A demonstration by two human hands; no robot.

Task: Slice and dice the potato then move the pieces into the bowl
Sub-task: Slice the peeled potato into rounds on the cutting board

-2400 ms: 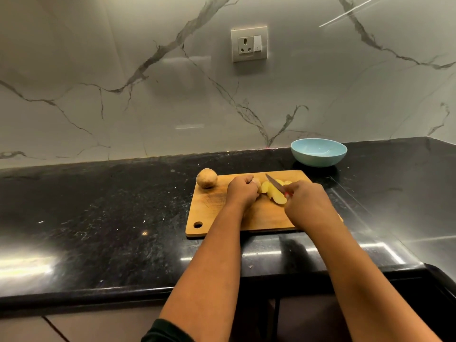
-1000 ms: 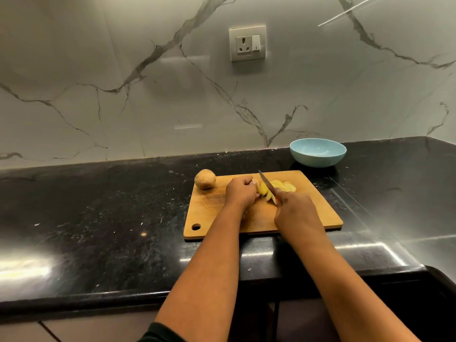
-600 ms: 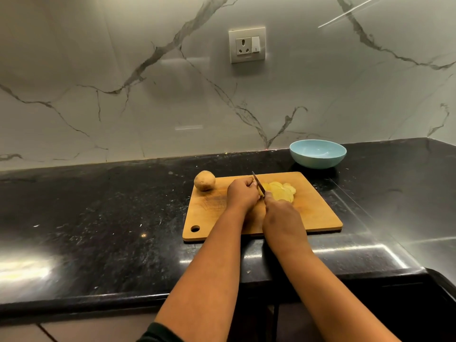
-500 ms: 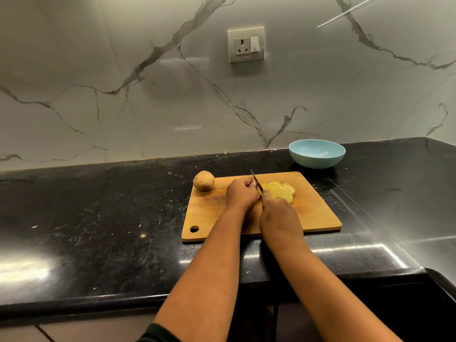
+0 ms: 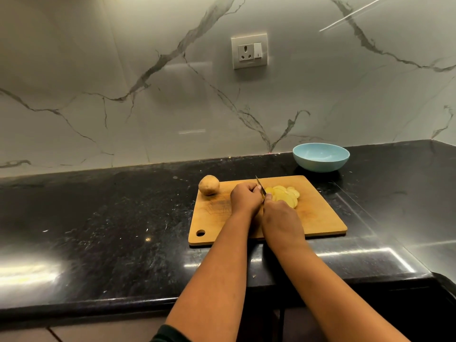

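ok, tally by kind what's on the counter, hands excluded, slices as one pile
cutting board: 1
whole potato: 1
slice pile: 1
knife: 1
bowl: 1
Total: 5

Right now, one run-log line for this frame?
phase: slicing | left hand: holds potato end, hidden | right hand: grips knife | slices: on cutting board | whole potato: uncut | bowl: empty
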